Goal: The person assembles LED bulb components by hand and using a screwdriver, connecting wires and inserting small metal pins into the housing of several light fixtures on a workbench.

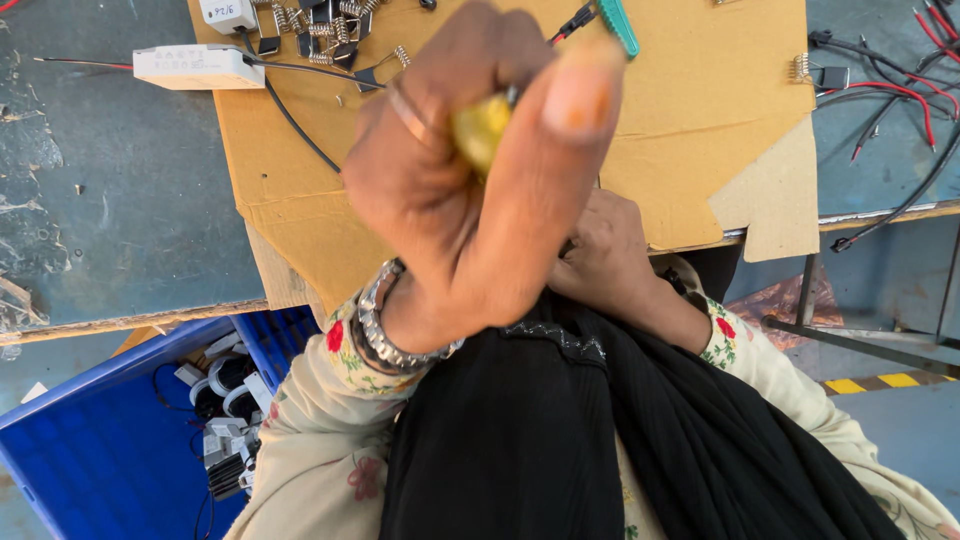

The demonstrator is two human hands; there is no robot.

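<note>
My left hand (460,190) is raised close before me, its grip closed tight around a yellow handle (482,128), thumb pressed up along it. My right hand (600,250) rests lower at the near edge of the cardboard sheet (700,100) on the bench (110,180); I cannot tell its grip, as the fingers are hidden. The handle sits inside the left fist, above the cardboard.

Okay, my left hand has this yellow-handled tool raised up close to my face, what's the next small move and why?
Probably lower the left hand toward the cardboard sheet. The yellow-handled tool is raised close to the camera, hiding most of the right hand at the table edge, so the work there cannot be seen.
</note>
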